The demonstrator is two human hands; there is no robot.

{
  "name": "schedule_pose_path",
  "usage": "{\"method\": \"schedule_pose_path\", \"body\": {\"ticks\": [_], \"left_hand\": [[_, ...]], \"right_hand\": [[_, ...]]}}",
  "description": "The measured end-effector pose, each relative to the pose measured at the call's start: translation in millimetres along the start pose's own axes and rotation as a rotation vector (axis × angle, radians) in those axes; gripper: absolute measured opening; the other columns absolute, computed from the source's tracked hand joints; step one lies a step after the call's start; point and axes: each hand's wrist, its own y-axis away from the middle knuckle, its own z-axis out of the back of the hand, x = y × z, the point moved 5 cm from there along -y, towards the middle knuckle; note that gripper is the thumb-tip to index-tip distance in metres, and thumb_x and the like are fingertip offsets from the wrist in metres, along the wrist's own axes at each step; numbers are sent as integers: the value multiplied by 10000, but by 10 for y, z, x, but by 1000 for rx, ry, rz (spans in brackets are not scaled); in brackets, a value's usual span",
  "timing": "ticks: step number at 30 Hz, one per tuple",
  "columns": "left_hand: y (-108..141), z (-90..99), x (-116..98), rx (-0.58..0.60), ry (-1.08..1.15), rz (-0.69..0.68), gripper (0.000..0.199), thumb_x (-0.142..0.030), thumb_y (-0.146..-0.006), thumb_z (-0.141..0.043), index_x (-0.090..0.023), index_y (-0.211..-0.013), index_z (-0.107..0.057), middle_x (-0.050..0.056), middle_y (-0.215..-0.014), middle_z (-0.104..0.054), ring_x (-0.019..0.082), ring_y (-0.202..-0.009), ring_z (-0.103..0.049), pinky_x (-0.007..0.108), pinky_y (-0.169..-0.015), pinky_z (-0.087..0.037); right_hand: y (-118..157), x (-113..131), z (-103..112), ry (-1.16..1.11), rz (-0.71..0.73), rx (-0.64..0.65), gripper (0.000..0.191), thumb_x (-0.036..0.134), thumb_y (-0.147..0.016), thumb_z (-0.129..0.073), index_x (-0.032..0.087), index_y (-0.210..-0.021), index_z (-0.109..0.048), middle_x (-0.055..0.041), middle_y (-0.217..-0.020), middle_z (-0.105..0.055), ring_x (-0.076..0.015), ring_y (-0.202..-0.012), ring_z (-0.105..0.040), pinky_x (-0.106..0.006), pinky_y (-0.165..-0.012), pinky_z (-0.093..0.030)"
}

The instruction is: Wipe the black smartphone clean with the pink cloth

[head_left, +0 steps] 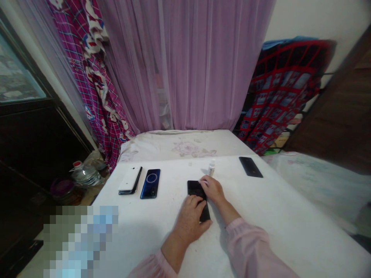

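Note:
A black smartphone point(205, 213) lies on the white-covered table in front of me. My left hand point(189, 220) rests across its lower left part, fingers over the glass and thumb by the bottom edge, holding it against the table. At the phone's top right corner, my right hand point(213, 189) is closed in a pinch on a small white thing point(204, 182), too little of which shows to name it. Just beyond that hand stands a small white bottle point(211, 167), upright.
To the left lie a blue phone point(150, 184) and a white phone point(129, 180) stacked on a dark one. Another dark phone point(251, 167) is at the right. A large plastic water bottle point(85, 174) stands beside the table; purple curtains point(203, 69) hang behind.

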Motion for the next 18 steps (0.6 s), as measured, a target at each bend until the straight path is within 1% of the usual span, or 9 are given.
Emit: {"method": "schedule_pose_path", "body": {"ticks": [3, 6, 10, 12, 15, 18], "left_hand": [[-3, 0, 2, -3, 2, -17, 516, -353, -735, -748, -167, -1190, -592, 121, -1196, -570, 322, -1157, -476, 534, -1021, -391], [-4, 1, 3, -10, 5, -29, 502, -352, -757, -729, -180, -1204, -577, 115, -1204, -564, 318, -1167, -470, 538, -1016, -390], [-4, 0, -3, -1, -3, -32, 511, -351, -746, -743, -170, -1194, -578, 115, -1203, -564, 309, -1162, -467, 524, -1019, -391], [-4, 2, -4, -5, -6, -29, 510, -346, -743, -747, -168, -1191, -580, 115, -1199, -566, 308, -1162, -468, 522, -1020, -390], [-4, -4, 1, -8, -8, -22, 514, -341, -738, -752, -162, -1189, -582, 121, -1197, -567, 314, -1163, -470, 522, -1026, -383], [-5, -16, 8, -6, -5, -19, 502, -355, -752, -735, -180, -1195, -578, 117, -1201, -565, 318, -1164, -475, 537, -1016, -385]], "right_hand": [[-1, -4, 15, -41, -12, 19, 177, 307, -842, -493, 244, -797, -652, -21, -819, -701, -183, -782, -631, -279, -719, -449], [-3, -25, 49, -90, -2, 67, 149, 310, -815, -535, 239, -775, -660, -22, -833, -702, -184, -805, -637, -288, -747, -467], [8, -24, 106, -257, 106, 204, 96, 280, -746, -621, 217, -685, -658, -44, -977, -699, -192, -948, -638, -313, -875, -464], [15, -21, 128, -327, 131, 256, 83, 265, -730, -638, 207, -677, -665, -60, -1020, -688, -198, -988, -631, -323, -909, -451], [10, -19, 135, -319, 122, 245, 78, 250, -733, -631, 205, -683, -670, -65, -1005, -687, -198, -983, -630, -320, -900, -450], [-7, -19, 104, -239, 83, 177, 89, 247, -752, -607, 215, -690, -662, -42, -935, -700, -188, -924, -638, -301, -851, -462]]}}
